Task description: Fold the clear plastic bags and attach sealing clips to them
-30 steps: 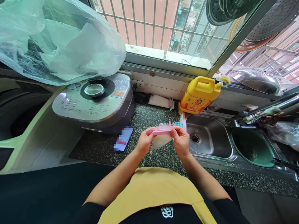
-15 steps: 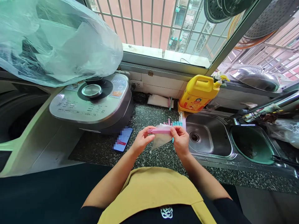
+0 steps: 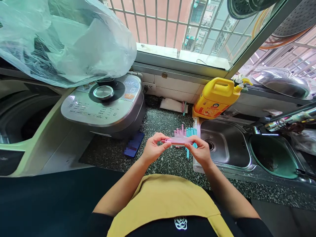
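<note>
You have a pink clip (image 3: pixel 176 144) stretched level between your hands, above the speckled counter (image 3: pixel 163 163) and near the sink (image 3: pixel 228 148). Your left hand (image 3: pixel 153 148) is closed on its left end, thumb against forefinger, and your right hand (image 3: pixel 201 152) pinches the opposite end the same way. Gripping both ends probably lets you steady so slim a piece and press evenly along it. Thin clear plastic (image 3: pixel 182 139) lies along the clip, between your fingertips; how much of it is caught inside, I cannot tell. Just beyond your grip, loose pink clips (image 3: pixel 179 131) lie beside teal clips (image 3: pixel 191 132), grouped largely by colour, likely so that either kind is easy to reach. The phone (image 3: pixel 134 144) lies flat by the rice cooker (image 3: pixel 98 113), well apart from the basin, perhaps to stay dry. The yellow jug (image 3: pixel 215 98) stands at the sink's back corner, presumably handy for washing there.
</note>
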Action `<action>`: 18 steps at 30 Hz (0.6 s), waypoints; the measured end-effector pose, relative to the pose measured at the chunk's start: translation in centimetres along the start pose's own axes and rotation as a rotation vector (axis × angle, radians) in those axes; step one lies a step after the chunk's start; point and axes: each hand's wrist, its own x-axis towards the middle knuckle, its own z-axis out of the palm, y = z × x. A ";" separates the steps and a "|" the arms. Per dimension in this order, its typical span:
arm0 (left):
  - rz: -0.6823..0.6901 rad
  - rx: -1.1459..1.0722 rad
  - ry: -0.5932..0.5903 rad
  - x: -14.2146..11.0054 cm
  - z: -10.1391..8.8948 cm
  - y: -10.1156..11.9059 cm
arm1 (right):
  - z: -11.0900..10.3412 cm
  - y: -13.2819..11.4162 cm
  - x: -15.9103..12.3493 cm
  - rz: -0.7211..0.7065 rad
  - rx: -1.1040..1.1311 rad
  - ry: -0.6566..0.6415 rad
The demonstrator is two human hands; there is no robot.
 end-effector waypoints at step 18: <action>-0.091 0.505 0.053 1.5 -6.6 -12.6 | 9.0 9.4 -0.8 0.380 -0.135 -0.280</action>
